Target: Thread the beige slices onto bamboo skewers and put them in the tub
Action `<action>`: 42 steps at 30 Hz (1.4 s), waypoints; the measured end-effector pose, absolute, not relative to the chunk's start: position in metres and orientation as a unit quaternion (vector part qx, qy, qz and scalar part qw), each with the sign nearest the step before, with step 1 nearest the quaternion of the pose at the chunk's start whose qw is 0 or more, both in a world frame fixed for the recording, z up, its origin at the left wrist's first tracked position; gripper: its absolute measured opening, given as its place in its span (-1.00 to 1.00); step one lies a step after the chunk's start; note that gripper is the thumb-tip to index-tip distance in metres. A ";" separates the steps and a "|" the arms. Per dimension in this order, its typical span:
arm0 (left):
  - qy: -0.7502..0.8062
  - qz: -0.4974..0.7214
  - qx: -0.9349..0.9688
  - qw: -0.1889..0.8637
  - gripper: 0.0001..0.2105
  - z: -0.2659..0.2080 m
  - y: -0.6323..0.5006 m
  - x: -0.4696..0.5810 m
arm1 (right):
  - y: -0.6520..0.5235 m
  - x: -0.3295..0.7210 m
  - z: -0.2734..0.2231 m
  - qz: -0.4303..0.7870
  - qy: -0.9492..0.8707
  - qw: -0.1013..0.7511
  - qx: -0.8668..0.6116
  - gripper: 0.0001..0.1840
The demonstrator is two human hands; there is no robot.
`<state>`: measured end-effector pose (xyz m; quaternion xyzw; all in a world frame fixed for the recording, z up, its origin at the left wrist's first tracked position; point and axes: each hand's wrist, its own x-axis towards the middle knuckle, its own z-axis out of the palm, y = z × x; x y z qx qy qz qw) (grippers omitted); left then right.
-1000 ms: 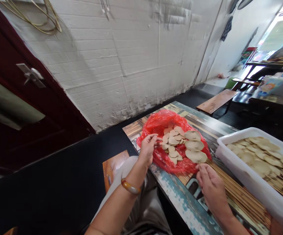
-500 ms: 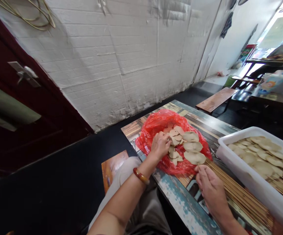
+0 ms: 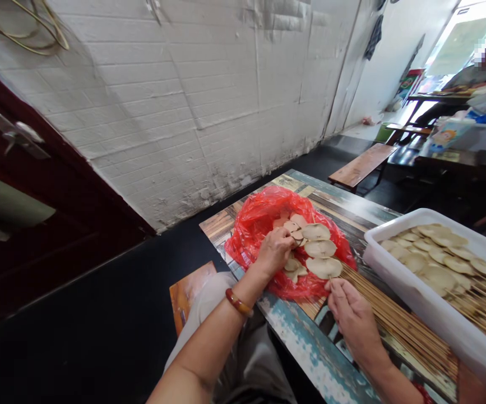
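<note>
Right hand [image 3: 352, 307]: your grip pinched on skewer [image 3: 331, 279] near lower end, three threaded slices [image 3: 320, 248] above red bag [image 3: 249, 216] on surface [image 3: 299, 336]. Left hand [image 3: 275, 249]: your fingers at loose slices [image 3: 292, 266] in bag; can't tell if grip is closed on any. Risks: thin slices could split if pierced near edge; skewer slipping in fingertip pinch could jab your left fingers; slack film could snag.
</note>
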<state>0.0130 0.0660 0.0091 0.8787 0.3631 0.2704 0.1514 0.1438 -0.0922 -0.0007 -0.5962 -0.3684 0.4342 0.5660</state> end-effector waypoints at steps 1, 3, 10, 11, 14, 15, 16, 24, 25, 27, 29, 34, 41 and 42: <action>0.356 0.274 0.880 0.158 -0.89 0.009 0.067 0.013 | -0.092 0.144 -0.001 0.433 -0.368 0.567 -0.596 -0.73; 0.345 0.280 0.879 0.171 -0.92 0.008 0.069 0.013 | -0.092 0.144 -0.001 0.434 -0.369 0.569 -0.593 -0.73; 0.328 0.288 0.877 0.199 -0.89 0.003 0.077 0.011 | -0.092 0.143 0.001 0.442 -0.362 0.567 -0.593 -0.73; 0.326 0.290 0.877 0.203 -0.88 0.003 0.078 0.011 | -0.093 0.143 0.001 0.440 -0.363 0.568 -0.593 -0.73; 0.323 0.290 0.878 0.200 -0.88 0.002 0.078 0.011 | -0.093 0.143 0.001 0.433 -0.368 0.567 -0.596 -0.72; 0.324 0.288 0.880 0.193 -0.88 0.003 0.077 0.012 | -0.093 0.143 0.001 0.433 -0.368 0.566 -0.598 -0.72; 0.326 0.286 0.883 0.181 -0.89 0.003 0.075 0.013 | -0.093 0.143 0.000 0.433 -0.368 0.565 -0.599 -0.71; 0.364 0.276 0.877 0.147 -0.85 0.005 0.070 0.021 | -0.093 0.144 -0.002 0.430 -0.378 0.566 -0.593 -0.73; 0.364 0.278 0.875 0.154 -0.85 0.005 0.072 0.020 | -0.093 0.144 -0.002 0.429 -0.380 0.566 -0.593 -0.73; 0.360 0.277 0.874 0.170 -0.89 0.005 0.076 0.019 | -0.093 0.145 -0.002 0.430 -0.384 0.561 -0.594 -0.74; 0.346 0.274 0.880 0.177 -0.92 0.005 0.079 0.018 | -0.093 0.144 -0.002 0.432 -0.382 0.557 -0.597 -0.74; 0.315 0.254 0.907 0.114 -0.81 0.006 0.076 0.017 | -0.094 0.145 -0.003 0.435 -0.374 0.564 -0.594 -0.75; 0.311 0.219 0.922 0.066 -0.84 0.006 0.073 0.012 | -0.094 0.145 -0.006 0.442 -0.357 0.573 -0.590 -0.76; 0.311 0.223 0.922 0.066 -0.86 0.006 0.073 0.012 | -0.094 0.145 -0.006 0.442 -0.356 0.575 -0.590 -0.76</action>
